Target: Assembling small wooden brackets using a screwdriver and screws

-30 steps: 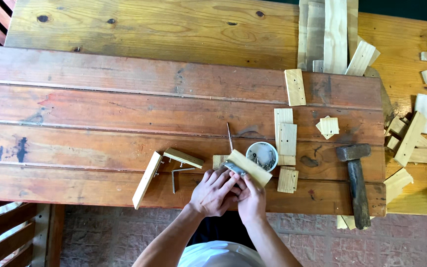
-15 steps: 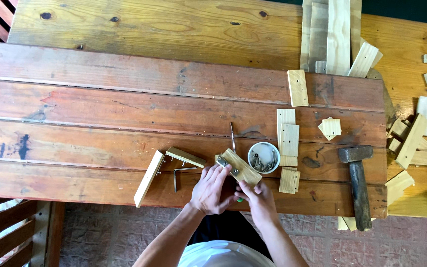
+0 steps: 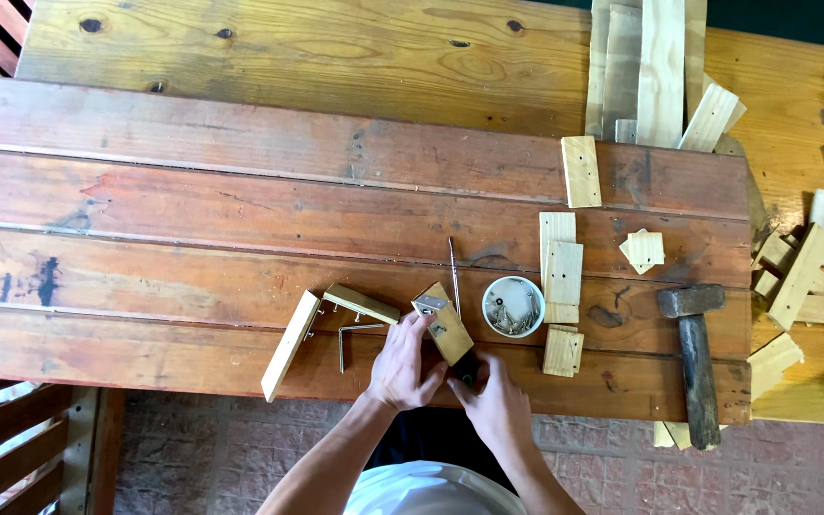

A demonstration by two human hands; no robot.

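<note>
Near the front edge of the reddish wooden table (image 3: 193, 219), my left hand (image 3: 405, 367) grips a short pale wood block (image 3: 446, 322) that has a small metal bracket screwed to its far end. My right hand (image 3: 495, 401) is closed on the block's near end, around something dark that I cannot make out. Just to the right stands a small white tub (image 3: 513, 306) holding several screws. A thin nail or rod (image 3: 453, 263) lies beyond the block. Left of my hands lie a metal angle bracket (image 3: 348, 339) and two joined wood strips (image 3: 321, 319).
A hammer (image 3: 693, 353) lies at the right front. Flat wood offcuts (image 3: 562, 272) sit by the tub, with another piece (image 3: 581, 171) farther back. Long boards (image 3: 660, 67) and many scraps (image 3: 798, 277) crowd the yellow bench at right. A slatted chair (image 3: 11, 448) is at lower left.
The block has swung from lying crosswise to pointing away from me, its bracket end now far. Both hands shifted slightly right and nearer the table's edge with it.
</note>
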